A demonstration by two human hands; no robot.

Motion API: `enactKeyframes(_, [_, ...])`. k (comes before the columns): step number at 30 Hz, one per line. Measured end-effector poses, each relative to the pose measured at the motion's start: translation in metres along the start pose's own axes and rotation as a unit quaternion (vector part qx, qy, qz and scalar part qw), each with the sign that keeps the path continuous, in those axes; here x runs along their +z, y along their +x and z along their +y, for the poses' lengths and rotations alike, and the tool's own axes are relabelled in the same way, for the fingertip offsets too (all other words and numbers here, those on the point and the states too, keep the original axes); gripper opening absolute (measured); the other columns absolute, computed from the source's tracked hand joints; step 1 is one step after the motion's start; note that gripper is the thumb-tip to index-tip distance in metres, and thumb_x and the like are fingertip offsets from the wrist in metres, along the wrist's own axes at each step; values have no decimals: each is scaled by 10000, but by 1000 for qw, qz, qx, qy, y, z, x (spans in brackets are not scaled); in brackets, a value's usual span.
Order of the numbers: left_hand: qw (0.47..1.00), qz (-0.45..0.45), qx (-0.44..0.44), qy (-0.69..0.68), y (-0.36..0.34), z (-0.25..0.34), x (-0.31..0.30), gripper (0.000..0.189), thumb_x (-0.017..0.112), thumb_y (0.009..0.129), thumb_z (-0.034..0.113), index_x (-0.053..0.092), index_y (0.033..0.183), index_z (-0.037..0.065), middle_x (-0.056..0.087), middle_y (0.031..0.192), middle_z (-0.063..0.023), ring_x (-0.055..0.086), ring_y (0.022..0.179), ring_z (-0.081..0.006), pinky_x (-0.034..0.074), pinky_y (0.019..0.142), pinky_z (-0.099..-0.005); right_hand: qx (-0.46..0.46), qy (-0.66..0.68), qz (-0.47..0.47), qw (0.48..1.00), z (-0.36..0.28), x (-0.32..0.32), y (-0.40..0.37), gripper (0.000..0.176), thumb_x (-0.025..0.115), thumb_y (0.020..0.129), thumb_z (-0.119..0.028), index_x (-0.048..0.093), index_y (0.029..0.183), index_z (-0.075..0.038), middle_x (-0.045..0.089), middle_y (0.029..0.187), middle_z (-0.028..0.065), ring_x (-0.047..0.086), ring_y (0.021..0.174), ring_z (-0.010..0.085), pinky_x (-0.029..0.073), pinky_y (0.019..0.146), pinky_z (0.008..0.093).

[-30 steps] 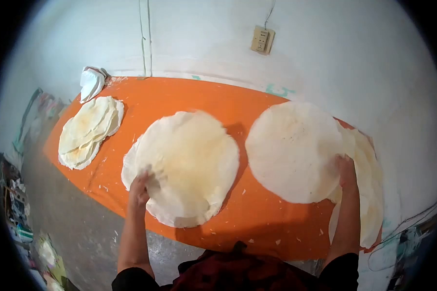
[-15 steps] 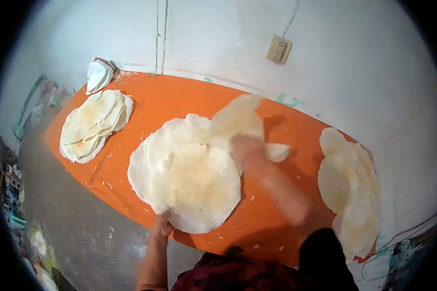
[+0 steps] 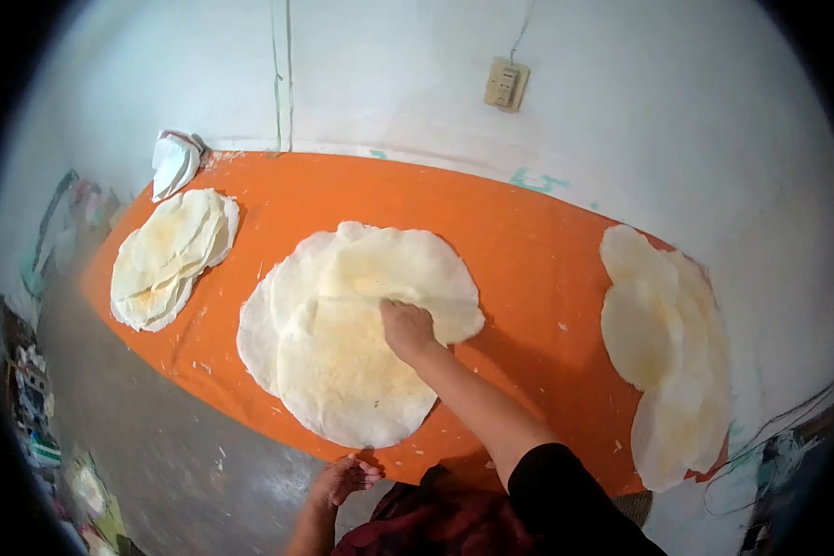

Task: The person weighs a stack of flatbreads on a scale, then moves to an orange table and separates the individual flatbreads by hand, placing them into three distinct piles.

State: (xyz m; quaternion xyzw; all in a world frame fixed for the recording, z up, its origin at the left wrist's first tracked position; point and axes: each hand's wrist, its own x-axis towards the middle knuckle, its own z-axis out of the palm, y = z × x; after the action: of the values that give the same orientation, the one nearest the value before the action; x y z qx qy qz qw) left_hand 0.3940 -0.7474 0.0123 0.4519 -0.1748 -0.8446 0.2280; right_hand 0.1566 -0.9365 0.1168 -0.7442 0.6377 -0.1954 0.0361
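Orange in colour, the bench [image 3: 547, 250] is laid with thin, pale sheets [image 3: 352, 412] in three groups. The middle pile [image 3: 296, 334] is set just left of the frame's centre, its rounded sheets overlapped and tinted yellowish in patches. On this pile the right hand [image 3: 408, 329] is placed, with the arm reached in from the lower right; its fingers are bent and held close together at the upper surface, but whether an edge is pinched cannot be told. At the lower middle of the frame, the left hand [image 3: 347, 477] is held just beside the near edge of the bench, its fingers loosely curled and slightly parted, apart from the sheets. A smaller stack [image 3: 171, 259] is seen at upper left, with a folded white bundle [image 3: 176, 165] just beyond it. Along the right of the frame, a long overlapped row [image 3: 667, 352] is spread.
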Motion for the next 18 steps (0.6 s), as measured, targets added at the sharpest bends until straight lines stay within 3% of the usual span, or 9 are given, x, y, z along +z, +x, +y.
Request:
enactKeyframes(1, [1000,-9,2,7,2,-2,2,356,441,864,367,577,855,38,631,883,-159,613,833,-298,463,712,-390,3,13,45,999,-13,-10,6,97,429,768,-103,515,796,-66,597,762,106,588,739,307,467,604,423])
enactKeyframes(3, [1000,-10,-13,5,17,-12,-5,349,448,860,367,583,830,46,632,879,-158,613,831,-303,465,719,-394,-11,-1,1,1000,-40,-11,10,188,453,797,-151,517,942,-51,589,922,153,577,844,320,470,685,409])
enactKeyframes(5, [1000,-8,-12,-3,18,-18,-9,346,457,855,369,588,808,52,632,874,-157,612,830,-307,466,727,-399,-77,84,103,988,-55,13,-10,357,471,830,-213,437,1133,-29,507,1112,205,520,993,343,435,817,391])
enactKeyframes(7, [1000,-19,-1,-13,19,-19,-5,348,466,850,375,591,789,56,631,868,-156,610,832,-310,467,735,-405,-56,321,-60,943,-47,10,-27,479,478,847,-255,330,1241,-25,408,1231,220,445,1092,350,370,915,375])
enactKeyframes(9, [999,-27,12,25,17,-24,2,415,507,802,457,602,744,57,630,817,-153,607,851,-316,476,720,-419,-63,349,-77,932,-13,-1,-56,437,473,846,-232,355,1212,-24,437,1200,210,458,1065,354,376,908,382])
enactKeyframes(14, [988,-66,-84,107,28,-50,30,455,507,798,468,613,692,38,633,758,-188,620,745,-318,491,640,-399,145,222,-39,963,126,-87,-201,352,546,803,-209,494,1092,-14,518,1100,171,487,1024,325,407,835,385])
enactKeyframes(16, [983,-85,-86,140,28,-54,67,464,508,802,457,612,686,20,631,764,-205,620,721,-319,491,623,-394,258,150,86,951,193,-88,-292,334,575,758,-196,507,1022,-4,538,967,202,507,924,368,411,766,445])
enactKeyframes(17, [980,-92,-85,155,31,-56,85,469,509,804,452,611,683,11,630,767,-214,620,709,-320,491,615,-391,284,64,190,938,228,-75,-349,440,614,736,-224,484,1095,-6,536,1011,199,506,952,356,403,799,447])
enactKeyframes(18, [976,-106,-87,171,37,-58,98,470,510,806,446,611,694,1,628,769,-219,620,714,-318,491,616,-388,322,32,164,932,260,-82,-398,568,661,700,-262,443,1161,-11,504,1105,200,473,1037,337,385,856,437])
